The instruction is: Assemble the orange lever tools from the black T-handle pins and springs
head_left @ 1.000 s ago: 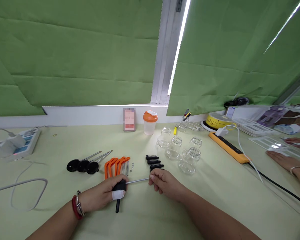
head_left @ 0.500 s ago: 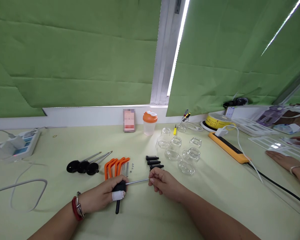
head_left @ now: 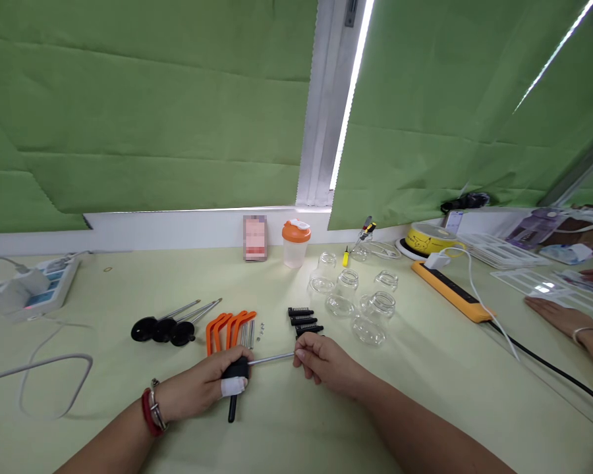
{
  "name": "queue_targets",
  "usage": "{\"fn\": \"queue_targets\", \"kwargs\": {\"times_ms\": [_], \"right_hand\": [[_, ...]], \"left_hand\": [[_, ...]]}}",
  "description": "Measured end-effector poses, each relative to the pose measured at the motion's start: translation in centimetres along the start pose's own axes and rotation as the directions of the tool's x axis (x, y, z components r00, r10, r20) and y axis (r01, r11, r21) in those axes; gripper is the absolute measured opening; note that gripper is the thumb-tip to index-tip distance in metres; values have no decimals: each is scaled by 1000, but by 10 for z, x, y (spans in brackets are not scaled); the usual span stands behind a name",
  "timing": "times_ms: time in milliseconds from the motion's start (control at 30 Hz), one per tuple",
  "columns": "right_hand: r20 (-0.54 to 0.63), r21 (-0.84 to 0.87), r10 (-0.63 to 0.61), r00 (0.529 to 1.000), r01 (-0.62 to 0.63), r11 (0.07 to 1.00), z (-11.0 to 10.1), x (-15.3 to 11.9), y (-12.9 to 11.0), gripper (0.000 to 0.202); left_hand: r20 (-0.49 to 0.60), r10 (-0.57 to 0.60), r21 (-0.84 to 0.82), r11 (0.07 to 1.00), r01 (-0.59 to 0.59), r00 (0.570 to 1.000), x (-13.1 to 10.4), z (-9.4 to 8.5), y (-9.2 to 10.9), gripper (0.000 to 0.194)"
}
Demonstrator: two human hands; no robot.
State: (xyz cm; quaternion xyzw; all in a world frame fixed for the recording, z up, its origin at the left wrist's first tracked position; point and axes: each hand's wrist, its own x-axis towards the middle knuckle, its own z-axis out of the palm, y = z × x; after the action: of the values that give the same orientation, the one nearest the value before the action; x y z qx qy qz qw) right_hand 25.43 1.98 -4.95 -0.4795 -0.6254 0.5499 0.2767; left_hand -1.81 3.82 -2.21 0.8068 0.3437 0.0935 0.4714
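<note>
My left hand [head_left: 217, 378], a white wrap on one finger, is closed round a black part [head_left: 232, 407] from which a thin metal rod [head_left: 271, 359] sticks out to the right. The fingers of my right hand [head_left: 326, 362] pinch the rod's far end; the tip is hidden. Beyond my left hand lie orange handles [head_left: 234, 326], metal pins [head_left: 252, 334] and tiny metal pieces [head_left: 261, 331]. Black parts with springs [head_left: 303, 320] lie just beyond my right hand. Three black round parts with rods [head_left: 164, 330] rest to the left.
Several clear glass jars [head_left: 346, 293] stand right of centre. Behind are an orange-lidded cup [head_left: 296, 243] and a phone [head_left: 255, 238]. An orange power strip [head_left: 452, 291] with cables lies right, a white one [head_left: 54, 288] left. Another person's hands [head_left: 561, 318] are at far right.
</note>
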Motion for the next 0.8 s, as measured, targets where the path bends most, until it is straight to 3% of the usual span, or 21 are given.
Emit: {"fn": "queue_targets", "kwargs": {"times_ms": [633,800], "right_hand": [[-6,-25,14,1000,-14,1000,-1,2,2,30],[-5,89,-20,1000,21,996,0,2,5,18]], "left_hand": [[7,0,2,1000,0,1000,0,0,0,24],[9,-8,3,1000,8,1000,0,0,1,25]]}}
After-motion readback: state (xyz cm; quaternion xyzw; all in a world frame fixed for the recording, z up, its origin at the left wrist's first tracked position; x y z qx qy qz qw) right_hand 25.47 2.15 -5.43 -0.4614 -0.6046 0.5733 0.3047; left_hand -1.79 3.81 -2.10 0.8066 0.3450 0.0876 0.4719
